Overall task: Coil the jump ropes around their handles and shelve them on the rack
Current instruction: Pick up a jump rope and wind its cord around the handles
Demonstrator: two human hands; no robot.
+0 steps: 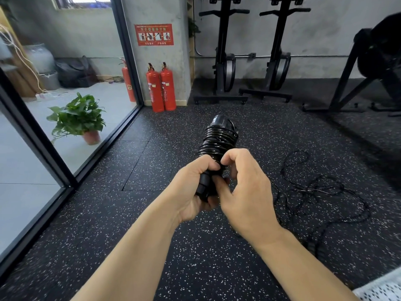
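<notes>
The left grip, a bare hand, is curling its fingers around the lower end of the black jump rope handles and holding them so they point up and away from the person. The right grip, also a bare hand, is pinching at the bundle just below the coil. Its thumb and forefinger are closing on what is probably the last turn or the free end, but the fingers are hiding the strand itself. The coiled jump rope is sitting in glossy black loops around the upper part of the handles. It is being held in mid-air in front of the person, above the floor.

A second jump rope is lying loose and tangled on the speckled rubber floor to the right, well apart from both hands. Farther off, two red fire extinguishers are standing against a concrete pillar. A potted plant is sitting behind a glass partition on the left, and black exercise machines are lining the far wall. No rack is showing.

The coil looks almost done, so the risk lies in securing the end. If the right grip is letting go before the end is tucked, the springy rope could unwind. The uneven upper turns could slide off the cap. The loose rope could snag a foot on the walk to the rack.
</notes>
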